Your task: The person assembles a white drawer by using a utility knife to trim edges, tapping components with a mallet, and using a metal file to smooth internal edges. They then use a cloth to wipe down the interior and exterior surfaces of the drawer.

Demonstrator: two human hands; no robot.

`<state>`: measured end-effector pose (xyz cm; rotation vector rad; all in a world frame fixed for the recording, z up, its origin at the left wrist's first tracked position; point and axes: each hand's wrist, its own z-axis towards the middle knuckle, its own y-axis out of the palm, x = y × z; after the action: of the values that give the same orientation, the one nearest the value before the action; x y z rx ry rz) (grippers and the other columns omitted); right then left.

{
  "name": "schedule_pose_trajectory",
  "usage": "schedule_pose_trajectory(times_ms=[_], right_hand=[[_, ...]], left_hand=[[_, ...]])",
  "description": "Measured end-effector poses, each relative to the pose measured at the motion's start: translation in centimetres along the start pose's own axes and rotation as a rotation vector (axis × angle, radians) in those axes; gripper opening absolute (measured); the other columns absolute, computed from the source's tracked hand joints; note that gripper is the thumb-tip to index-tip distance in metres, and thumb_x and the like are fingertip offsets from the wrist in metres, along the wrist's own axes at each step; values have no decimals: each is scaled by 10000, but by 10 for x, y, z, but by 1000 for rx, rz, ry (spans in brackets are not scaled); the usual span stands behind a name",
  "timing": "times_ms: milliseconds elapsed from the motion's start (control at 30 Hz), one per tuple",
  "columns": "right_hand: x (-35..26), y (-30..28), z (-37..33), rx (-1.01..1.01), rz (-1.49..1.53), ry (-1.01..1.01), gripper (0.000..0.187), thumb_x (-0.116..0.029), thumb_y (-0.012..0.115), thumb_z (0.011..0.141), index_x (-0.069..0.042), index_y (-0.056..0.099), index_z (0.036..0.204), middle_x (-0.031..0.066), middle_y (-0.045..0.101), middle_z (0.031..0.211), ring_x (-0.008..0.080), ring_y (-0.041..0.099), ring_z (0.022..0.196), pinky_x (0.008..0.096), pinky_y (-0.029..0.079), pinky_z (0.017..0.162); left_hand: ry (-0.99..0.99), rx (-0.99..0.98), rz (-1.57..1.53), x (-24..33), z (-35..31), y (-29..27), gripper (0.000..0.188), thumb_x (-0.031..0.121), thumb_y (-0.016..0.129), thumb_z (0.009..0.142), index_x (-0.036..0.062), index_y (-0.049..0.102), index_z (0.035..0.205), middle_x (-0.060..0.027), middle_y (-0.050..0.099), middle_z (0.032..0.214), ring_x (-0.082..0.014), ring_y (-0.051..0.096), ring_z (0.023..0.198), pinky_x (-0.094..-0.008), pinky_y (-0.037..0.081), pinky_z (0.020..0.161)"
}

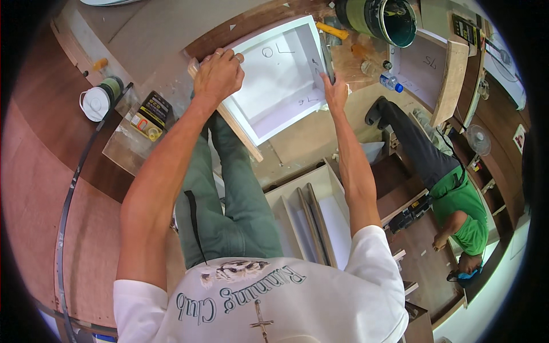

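Note:
A shallow white drawer box (269,77) with pencil marks inside sits tilted before me, a raw wooden strip (240,128) along its left side. My left hand (219,77) is closed over the box's left edge, fingers curled onto the rim near the top of the strip. At the opposite side, my right hand (336,91) grips a long, thin, dark grey metal piece (326,54) that runs along the box's outer right wall. Its exact kind is hard to make out. Just beyond lies a tool with a yellow handle (332,30).
A dark bucket (398,22) and a plastic bottle (391,82) stand right of the box. A second white drawer (420,71) lies farther right, near a co-worker in green (460,200). At left are a can (97,103) and a black-and-yellow package (152,116).

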<state>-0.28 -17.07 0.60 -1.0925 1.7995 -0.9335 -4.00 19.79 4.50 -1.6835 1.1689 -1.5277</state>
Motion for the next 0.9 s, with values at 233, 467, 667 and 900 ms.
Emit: schedule_pose_trajectory(times_ms=[233, 467, 667, 900], right_hand=[[14, -6, -4, 62, 165, -80, 449, -426, 707, 950, -49, 736, 1193, 206, 745, 863, 380, 715, 774, 462, 527, 718], [21, -12, -58, 114, 356, 124, 423, -342, 698, 982, -6, 675, 1238, 171, 694, 820, 285, 644, 738, 416, 510, 736], [56, -14, -153, 122, 349, 341, 411, -333, 690, 990, -13, 663, 1247, 184, 697, 925, 271, 645, 822, 416, 509, 776], [112, -17, -154, 115, 411, 392, 395, -286, 660, 1002, -29, 646, 1302, 193, 731, 1013, 299, 698, 910, 427, 533, 842]], left_hand=[[18, -23, 16, 6, 7, -1, 190, 188, 642, 887, 111, 739, 1031, -62, 667, 1034, -273, 639, 1043, -451, 536, 900], [18, -52, -9, 3, 5, -5, 186, 193, 643, 888, 116, 736, 1030, -68, 664, 1028, -289, 636, 1050, -462, 523, 927], [-7, -82, 27, 7, 9, -7, 180, 202, 640, 877, 105, 739, 991, -72, 693, 1016, -286, 654, 1038, -446, 533, 908], [53, -64, 49, 9, 12, 3, 136, 190, 652, 880, 130, 724, 978, -55, 692, 999, -286, 644, 1002, -447, 525, 904]])
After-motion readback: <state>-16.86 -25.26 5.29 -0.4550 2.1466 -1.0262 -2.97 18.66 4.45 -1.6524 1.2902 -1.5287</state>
